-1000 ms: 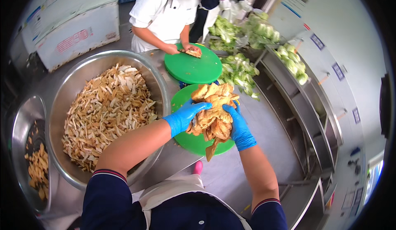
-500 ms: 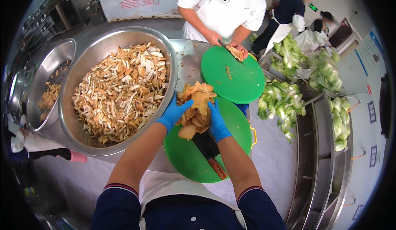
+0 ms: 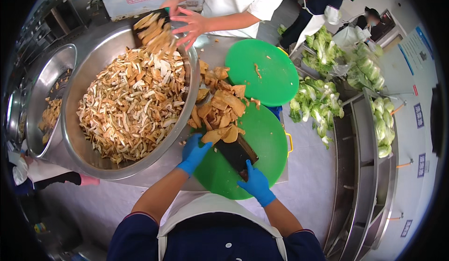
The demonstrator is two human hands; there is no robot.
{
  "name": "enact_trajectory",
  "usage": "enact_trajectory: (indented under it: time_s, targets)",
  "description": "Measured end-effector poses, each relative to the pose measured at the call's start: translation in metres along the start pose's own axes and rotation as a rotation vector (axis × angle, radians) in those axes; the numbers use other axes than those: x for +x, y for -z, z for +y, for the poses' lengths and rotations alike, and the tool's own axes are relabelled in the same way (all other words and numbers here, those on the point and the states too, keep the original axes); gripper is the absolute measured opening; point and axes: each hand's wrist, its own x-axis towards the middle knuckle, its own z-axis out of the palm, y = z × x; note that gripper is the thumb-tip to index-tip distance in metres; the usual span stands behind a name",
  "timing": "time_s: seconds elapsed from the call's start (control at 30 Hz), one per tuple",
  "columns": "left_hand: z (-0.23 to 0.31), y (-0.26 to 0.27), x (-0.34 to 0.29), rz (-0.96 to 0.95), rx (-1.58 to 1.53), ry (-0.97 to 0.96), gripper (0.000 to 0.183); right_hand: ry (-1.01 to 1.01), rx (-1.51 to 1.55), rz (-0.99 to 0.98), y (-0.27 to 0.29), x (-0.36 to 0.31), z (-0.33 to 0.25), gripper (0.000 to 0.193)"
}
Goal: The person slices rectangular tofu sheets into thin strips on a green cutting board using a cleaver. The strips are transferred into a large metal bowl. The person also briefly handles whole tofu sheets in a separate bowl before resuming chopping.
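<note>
My left hand, in a blue glove, has its thumb and fingers closed on the edge of a brown sheet-like food piece. That piece lies partly over a dark-bladed cleaver. My gloved right hand is closed around the cleaver's handle, which it mostly hides. The cleaver lies on the near green cutting board. A loose pile of brown pieces sits beyond my left hand, on the board's edge and the steel table.
A large steel basin of sliced brown strips stands left. Across it, a co-worker's hands tip strips off a dark blade. Beyond lies another green board. Leafy cabbages and steel racks are at right; a smaller steel bowl is far left.
The brown pieces left my two hands and now lie in a pile farther off. My right hand moved down to the cleaver. The co-worker's hands went from the far board to the basin.
</note>
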Motion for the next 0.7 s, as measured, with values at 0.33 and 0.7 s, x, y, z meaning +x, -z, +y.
enact_trajectory:
  time_s: [0.33, 0.7]
  targets:
    - [-0.038, 0.016, -0.005, -0.355, -0.509, 0.091, 0.024, -0.274, -0.013, 0.036, 0.063, -0.055, -0.017, 0.084]
    - [-0.04, -0.004, -0.08, -0.486, -0.35, 0.188, 0.028, -0.312, 0.624, 0.034, 0.049, -0.085, -0.01, 0.067]
